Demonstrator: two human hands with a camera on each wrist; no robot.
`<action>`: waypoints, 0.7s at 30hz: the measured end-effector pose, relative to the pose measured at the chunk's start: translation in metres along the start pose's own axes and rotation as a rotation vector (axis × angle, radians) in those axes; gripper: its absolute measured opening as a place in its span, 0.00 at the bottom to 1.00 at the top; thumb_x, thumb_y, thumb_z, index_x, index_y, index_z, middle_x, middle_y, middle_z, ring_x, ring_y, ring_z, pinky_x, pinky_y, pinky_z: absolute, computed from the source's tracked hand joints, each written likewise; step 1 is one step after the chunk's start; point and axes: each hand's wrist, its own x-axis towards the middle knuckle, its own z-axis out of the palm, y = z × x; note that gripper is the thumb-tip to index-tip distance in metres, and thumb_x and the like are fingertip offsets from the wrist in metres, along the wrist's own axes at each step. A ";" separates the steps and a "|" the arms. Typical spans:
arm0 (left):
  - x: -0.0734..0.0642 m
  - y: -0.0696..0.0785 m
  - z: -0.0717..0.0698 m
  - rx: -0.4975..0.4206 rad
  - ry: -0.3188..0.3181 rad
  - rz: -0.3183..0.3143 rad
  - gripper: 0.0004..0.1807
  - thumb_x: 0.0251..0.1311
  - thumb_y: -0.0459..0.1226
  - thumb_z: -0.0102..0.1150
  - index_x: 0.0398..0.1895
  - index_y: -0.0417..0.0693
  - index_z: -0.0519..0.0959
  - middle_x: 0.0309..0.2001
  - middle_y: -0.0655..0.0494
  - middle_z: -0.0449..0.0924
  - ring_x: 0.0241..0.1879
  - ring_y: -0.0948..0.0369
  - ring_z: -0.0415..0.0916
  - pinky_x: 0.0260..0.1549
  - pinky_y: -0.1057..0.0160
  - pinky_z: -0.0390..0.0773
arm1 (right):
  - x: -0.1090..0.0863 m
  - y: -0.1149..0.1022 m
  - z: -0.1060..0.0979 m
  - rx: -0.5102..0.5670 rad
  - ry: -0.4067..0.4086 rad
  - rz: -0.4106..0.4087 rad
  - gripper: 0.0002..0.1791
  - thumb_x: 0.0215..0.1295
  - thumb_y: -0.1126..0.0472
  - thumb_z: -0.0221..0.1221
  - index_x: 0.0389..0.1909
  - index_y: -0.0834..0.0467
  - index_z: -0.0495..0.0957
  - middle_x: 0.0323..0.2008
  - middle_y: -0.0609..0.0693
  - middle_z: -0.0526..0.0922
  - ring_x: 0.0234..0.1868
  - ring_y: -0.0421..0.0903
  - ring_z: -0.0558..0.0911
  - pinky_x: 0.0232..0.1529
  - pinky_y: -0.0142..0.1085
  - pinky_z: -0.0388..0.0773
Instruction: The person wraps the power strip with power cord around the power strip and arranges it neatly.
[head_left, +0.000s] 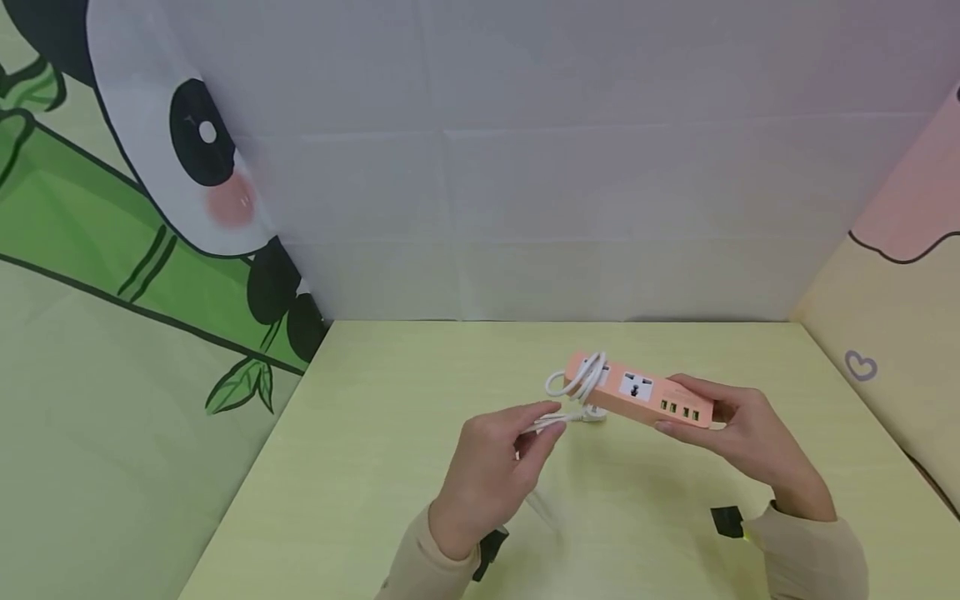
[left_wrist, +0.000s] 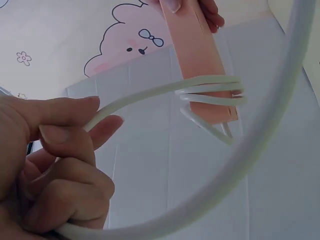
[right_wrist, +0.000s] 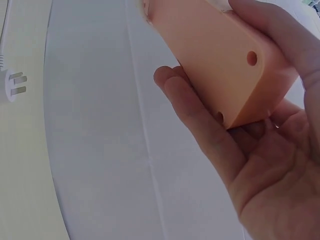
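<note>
An orange power strip (head_left: 651,398) with white sockets and several USB ports is held above the table by my right hand (head_left: 757,433), which grips its right end. In the right wrist view, the fingers and thumb lie along the sides of the strip (right_wrist: 215,55). White cord (left_wrist: 210,90) is looped several times around the strip's other end. My left hand (head_left: 498,467) pinches the cord between thumb and fingers, left of the strip. Curled lower fingers hold another stretch of cord (left_wrist: 200,210) in the left wrist view. A white three-pin plug (right_wrist: 11,85) hangs near the strip.
A pale yellow table (head_left: 360,400) lies below both hands. Behind it stands a grey-white wall (head_left: 525,208); printed cartoon panels (head_left: 187,250) flank it. Black wrist straps (head_left: 727,522) show at the sleeves.
</note>
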 end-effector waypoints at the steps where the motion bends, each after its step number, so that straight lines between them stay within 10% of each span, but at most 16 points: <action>1: 0.000 0.000 0.001 0.045 0.010 0.007 0.09 0.65 0.34 0.67 0.46 0.43 0.88 0.21 0.64 0.75 0.19 0.76 0.59 0.19 0.79 0.62 | 0.000 0.000 0.000 -0.001 0.000 -0.002 0.33 0.58 0.60 0.74 0.65 0.56 0.77 0.44 0.37 0.85 0.35 0.37 0.82 0.31 0.29 0.77; 7: 0.000 -0.002 0.002 0.179 0.047 0.007 0.05 0.64 0.36 0.68 0.40 0.46 0.89 0.24 0.63 0.80 0.20 0.75 0.63 0.21 0.80 0.64 | 0.000 0.000 0.000 -0.013 0.004 -0.006 0.32 0.58 0.58 0.74 0.65 0.57 0.78 0.44 0.40 0.87 0.35 0.37 0.83 0.31 0.29 0.78; 21: 0.004 -0.008 -0.003 0.134 0.177 0.171 0.04 0.63 0.34 0.68 0.38 0.44 0.89 0.23 0.61 0.79 0.20 0.72 0.64 0.21 0.81 0.61 | -0.001 0.000 0.000 0.040 -0.035 -0.004 0.32 0.60 0.60 0.73 0.66 0.58 0.76 0.45 0.36 0.85 0.35 0.40 0.81 0.30 0.31 0.78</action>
